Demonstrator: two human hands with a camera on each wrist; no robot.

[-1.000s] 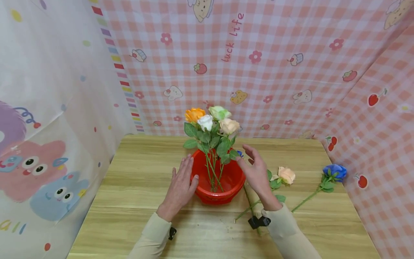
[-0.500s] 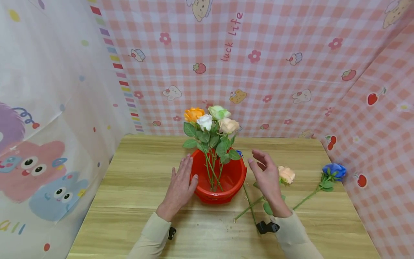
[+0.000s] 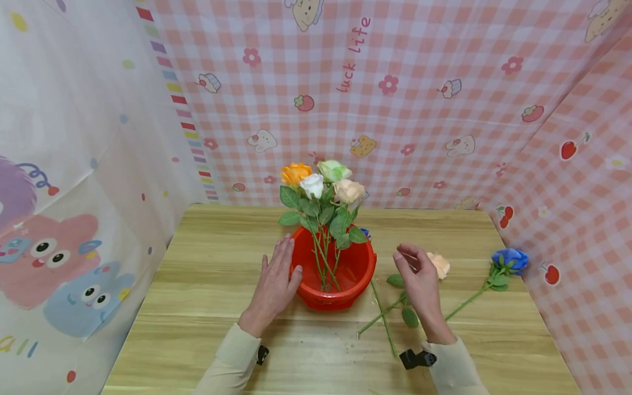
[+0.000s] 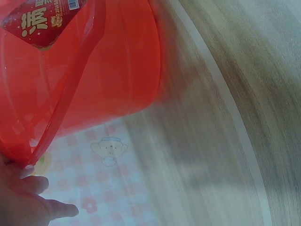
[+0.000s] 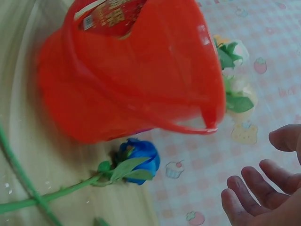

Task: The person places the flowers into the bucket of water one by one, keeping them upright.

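Observation:
A red bucket (image 3: 362, 269) stands mid-table, holding an orange rose (image 3: 296, 174), a white rose (image 3: 313, 186), a pale green rose (image 3: 334, 170) and a peach rose (image 3: 349, 191) upright. With straight fingers, my left hand (image 3: 273, 282) rests against the bucket's left rim. My right hand (image 3: 419, 282) hovers right of the bucket, loosely curled and holding nothing, partly covering a second peach rose (image 3: 440, 266) lying on the table. In the right wrist view, a blue rose (image 5: 146, 162) lies beside the bucket; the head view shows only a little of its bloom.
Another blue rose (image 3: 511, 261) lies at the table's right side, its stem slanting towards the front. Rose stems (image 3: 385, 323) cross right of the bucket. A checked cloth (image 3: 424, 126) hangs behind the wooden table (image 3: 212, 263).
My right hand has drawn away from the bucket's right rim, moving right and nearer to me, over the loose peach rose. The left hand keeps its place on the bucket.

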